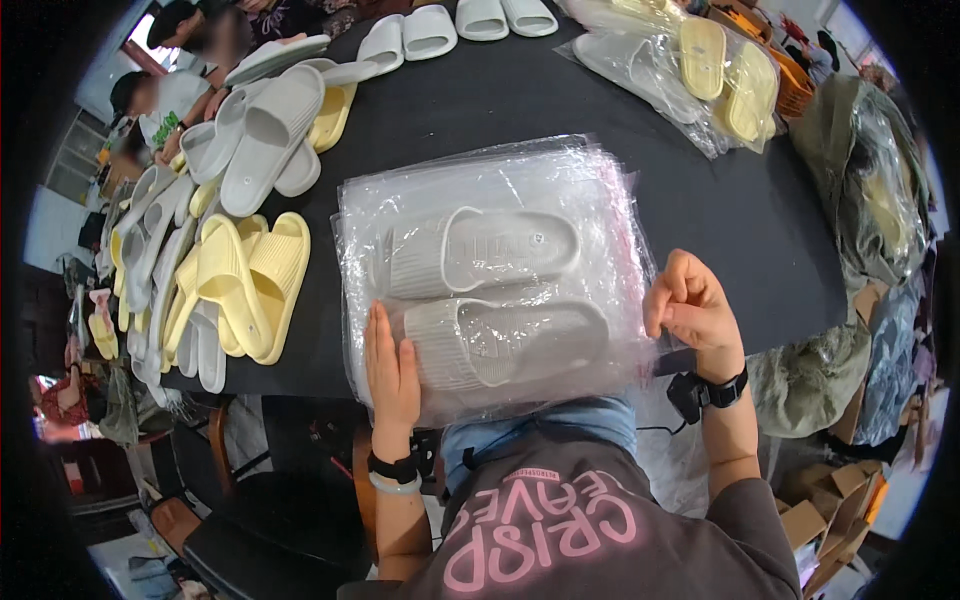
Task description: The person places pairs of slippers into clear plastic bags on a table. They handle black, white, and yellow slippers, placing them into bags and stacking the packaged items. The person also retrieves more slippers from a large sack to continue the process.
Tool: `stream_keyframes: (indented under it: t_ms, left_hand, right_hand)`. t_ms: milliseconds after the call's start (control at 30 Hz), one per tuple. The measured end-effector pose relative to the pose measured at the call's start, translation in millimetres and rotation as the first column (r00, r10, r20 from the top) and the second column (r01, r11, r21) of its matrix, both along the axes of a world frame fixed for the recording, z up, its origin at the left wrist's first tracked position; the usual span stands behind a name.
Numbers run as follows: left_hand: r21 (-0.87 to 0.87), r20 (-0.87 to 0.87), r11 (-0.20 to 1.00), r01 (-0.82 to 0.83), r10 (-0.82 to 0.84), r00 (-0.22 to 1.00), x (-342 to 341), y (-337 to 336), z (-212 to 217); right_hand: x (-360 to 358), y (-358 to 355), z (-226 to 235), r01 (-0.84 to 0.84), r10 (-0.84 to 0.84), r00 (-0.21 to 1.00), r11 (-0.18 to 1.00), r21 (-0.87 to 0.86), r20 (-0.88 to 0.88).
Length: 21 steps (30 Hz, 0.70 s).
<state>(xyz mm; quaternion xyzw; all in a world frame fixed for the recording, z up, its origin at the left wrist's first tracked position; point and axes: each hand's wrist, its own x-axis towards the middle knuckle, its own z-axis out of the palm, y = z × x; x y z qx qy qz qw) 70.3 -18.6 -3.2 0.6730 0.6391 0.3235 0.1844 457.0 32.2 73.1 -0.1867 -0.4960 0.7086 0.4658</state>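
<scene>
A pair of light grey slippers lies side by side inside a clear plastic bag (pixel 375 235), on top of a stack of similar bags. The far slipper (pixel 510 250) and the near slipper (pixel 505 342) both have their ribbed straps toward the left. My left hand (pixel 392 365) lies flat with fingers stretched out on the bag's lower left part, by the near slipper's toe. At the bag's right edge, my right hand (pixel 690 300) has curled fingers, with thumb and forefinger pinched on the plastic rim. Part of that pinch is hidden by the fingers.
Loose grey slippers (pixel 265 135) and yellow slippers (pixel 240 285) crowd the left of the black table (pixel 740 220). More grey pairs (pixel 428 32) stand along the far edge. Bagged slippers (pixel 690 75) lie far right, beside a large sack (pixel 865 170). Two people sit at upper left.
</scene>
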Motion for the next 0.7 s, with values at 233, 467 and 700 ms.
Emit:
stream_keyframes:
  t_ms: [233, 467, 700]
  left_hand:
    - [0.027, -0.003, 1.0, -0.005, 0.005, 1.0, 0, -1, -2]
    - [0.057, -0.064, 0.998, -0.001, 0.005, 0.998, 1, 0, -4]
    - [0.023, -0.057, 0.999, -0.041, 0.042, 0.998, 3, 2, -7]
  right_hand:
    - [-25, 39, 11, -0.484, -0.155, 0.59, 0.717, 0.501, 0.792]
    - [-125, 58, -2, -0.681, -0.388, 0.52, 0.348, 0.644, 0.761]
    - [-102, 63, -10, -0.728, -0.364, 0.44, 0.391, 0.563, 0.821]
